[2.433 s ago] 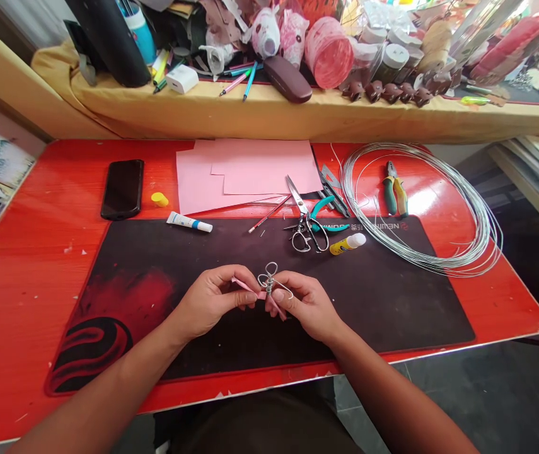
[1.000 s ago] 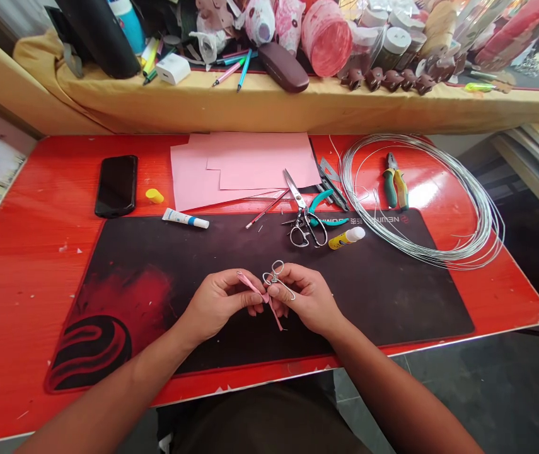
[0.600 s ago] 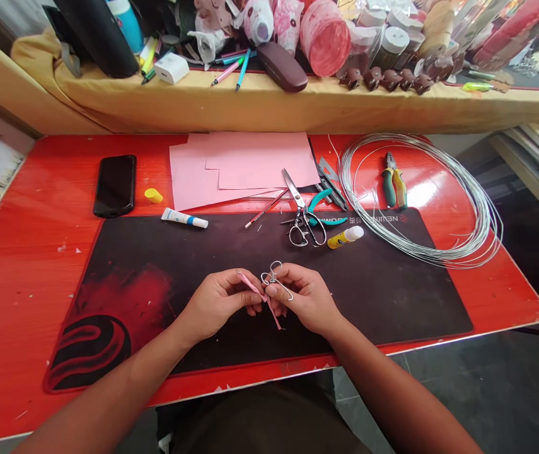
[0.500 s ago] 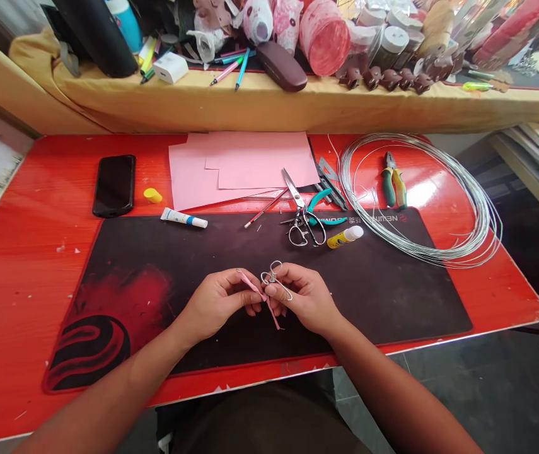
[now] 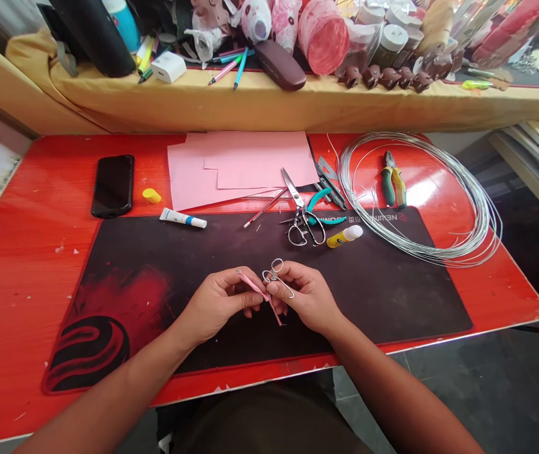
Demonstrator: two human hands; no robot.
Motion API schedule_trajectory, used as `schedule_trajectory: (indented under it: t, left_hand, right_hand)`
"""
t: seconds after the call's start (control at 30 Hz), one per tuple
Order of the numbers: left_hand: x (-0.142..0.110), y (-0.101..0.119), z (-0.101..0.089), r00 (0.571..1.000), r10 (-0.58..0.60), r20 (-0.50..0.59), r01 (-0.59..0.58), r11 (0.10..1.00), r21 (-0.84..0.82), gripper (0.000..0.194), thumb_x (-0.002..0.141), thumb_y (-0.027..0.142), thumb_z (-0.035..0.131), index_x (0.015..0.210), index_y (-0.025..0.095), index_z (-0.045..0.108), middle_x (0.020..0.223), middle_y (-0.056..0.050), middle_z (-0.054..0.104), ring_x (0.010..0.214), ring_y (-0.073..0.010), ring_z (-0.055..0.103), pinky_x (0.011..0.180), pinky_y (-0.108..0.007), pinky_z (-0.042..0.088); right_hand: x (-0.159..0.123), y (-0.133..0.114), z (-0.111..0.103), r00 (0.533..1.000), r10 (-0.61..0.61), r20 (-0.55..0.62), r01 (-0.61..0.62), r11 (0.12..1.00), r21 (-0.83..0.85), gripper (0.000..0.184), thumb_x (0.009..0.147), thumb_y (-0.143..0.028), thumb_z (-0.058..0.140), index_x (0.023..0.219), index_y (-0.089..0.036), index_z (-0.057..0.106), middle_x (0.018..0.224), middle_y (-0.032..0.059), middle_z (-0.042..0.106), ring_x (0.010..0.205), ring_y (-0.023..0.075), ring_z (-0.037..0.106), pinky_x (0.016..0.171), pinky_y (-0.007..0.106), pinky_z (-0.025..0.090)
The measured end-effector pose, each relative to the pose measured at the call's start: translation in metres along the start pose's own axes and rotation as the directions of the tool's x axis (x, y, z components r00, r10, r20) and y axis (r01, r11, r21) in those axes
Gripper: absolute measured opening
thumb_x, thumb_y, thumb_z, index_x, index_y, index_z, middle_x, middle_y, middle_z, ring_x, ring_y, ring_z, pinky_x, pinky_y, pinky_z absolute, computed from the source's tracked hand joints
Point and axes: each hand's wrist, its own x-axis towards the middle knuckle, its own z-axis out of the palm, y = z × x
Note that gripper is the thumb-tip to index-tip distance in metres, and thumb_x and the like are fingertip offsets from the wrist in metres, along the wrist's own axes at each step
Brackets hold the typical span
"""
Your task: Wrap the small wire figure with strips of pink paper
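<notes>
Pink paper strip and bent wire piece: where are they?

Up off the dark mouse mat, between both hands, near the mat's middle. The strip runs from the left hand across to the right hand, and its tail hangs below. The wire's loops stick up just above the right hand.

Fingers?

Left fingers closed, pinching the strip. Right fingers closed on the wire and probably the strip too. Fingers hide the exact contact, so can't tell whether the strip is wrapped or just laid against it.

Handling?

Both look light. Paper is thin and soft, likely to crease or tear, so best pinched flat near its middle. Wire looks stiff but thin and springy, and may slip, so hold it at the twisted centre, not the loops.

Nearby?

Scissors and teal-handled pliers lie well ahead of the hands.
</notes>
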Motion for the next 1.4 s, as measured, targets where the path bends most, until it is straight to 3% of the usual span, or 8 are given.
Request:
schedule_trajectory:
  t: [0.37, 0.67, 0.87, 1.07, 1.27, 1.4]
  left_hand:
    - [0.002, 0.000, 0.000, 0.997, -0.007, -0.074, 0.016, 0.994, 0.111, 0.007, 0.082, 0.023, 0.080, 0.082, 0.017, 0.078, 0.077, -0.001, 0.071, 0.065, -0.0139, 0.067, 0.059, -0.025, 0.059]
    - [0.003, 0.007, 0.004, 0.980, -0.163, -0.114, 0.171, 0.983, 0.061, 0.028, 0.075, 0.041, 0.090, 0.080, 0.017, 0.075, 0.067, 0.000, 0.070, 0.056, -0.0134, 0.063, 0.049, -0.024, 0.057]
    - [0.001, 0.003, 0.004, 0.975, -0.147, -0.165, 0.160, 0.985, 0.071, 0.031, 0.076, 0.044, 0.089, 0.082, 0.015, 0.078, 0.072, -0.003, 0.071, 0.062, -0.0149, 0.066, 0.050, -0.023, 0.057]
    - [-0.003, 0.000, 0.006, 0.981, -0.166, -0.098, 0.164, 0.986, -0.025, 0.029, 0.081, 0.042, 0.087, 0.087, 0.016, 0.075, 0.078, -0.003, 0.071, 0.067, -0.0155, 0.068, 0.049, -0.022, 0.057]
    - [-0.003, -0.003, 0.007, 0.986, -0.164, -0.014, 0.162, 0.983, -0.091, 0.038, 0.081, 0.034, 0.088, 0.113, 0.019, 0.072, 0.086, -0.004, 0.075, 0.073, -0.0176, 0.071, 0.049, -0.022, 0.058]
    - [-0.002, -0.004, 0.009, 0.988, -0.148, -0.040, 0.145, 0.987, -0.067, 0.026, 0.085, 0.035, 0.085, 0.096, 0.017, 0.071, 0.082, -0.004, 0.076, 0.068, -0.0153, 0.070, 0.050, -0.021, 0.057]
  right_hand:
    - [0.000, 0.001, 0.002, 1.000, -0.024, 0.019, 0.024, 1.000, -0.001, 0.035, 0.088, -0.049, 0.084, 0.089, -0.019, 0.067, 0.063, -0.0038, 0.064, 0.050, 0.0105, 0.058, 0.049, 0.023, 0.049]
    - [0.002, 0.002, 0.002, 1.000, -0.023, -0.012, 0.022, 0.998, -0.052, 0.035, 0.090, -0.051, 0.082, 0.090, -0.019, 0.067, 0.064, -0.0035, 0.065, 0.049, 0.0103, 0.057, 0.048, 0.022, 0.048]
    - [0.002, 0.002, 0.001, 0.999, -0.035, -0.035, 0.033, 0.998, -0.050, 0.036, 0.090, -0.052, 0.082, 0.090, -0.019, 0.066, 0.063, -0.0040, 0.064, 0.049, 0.0100, 0.057, 0.048, 0.021, 0.047]
    - [0.002, 0.000, 0.001, 0.998, -0.036, -0.044, 0.033, 0.997, -0.064, 0.038, 0.089, -0.053, 0.081, 0.089, -0.019, 0.066, 0.063, -0.0038, 0.064, 0.049, 0.0102, 0.057, 0.048, 0.022, 0.048]
    - [0.002, 0.000, 0.002, 0.999, -0.041, -0.018, 0.040, 0.998, -0.050, 0.035, 0.090, -0.051, 0.082, 0.089, -0.020, 0.066, 0.063, -0.0040, 0.064, 0.050, 0.0106, 0.058, 0.049, 0.022, 0.048]
    - [0.001, 0.000, 0.002, 0.999, -0.047, -0.012, 0.047, 0.997, -0.060, 0.035, 0.091, -0.051, 0.081, 0.090, -0.020, 0.067, 0.062, -0.0038, 0.064, 0.050, 0.0107, 0.057, 0.050, 0.023, 0.047]
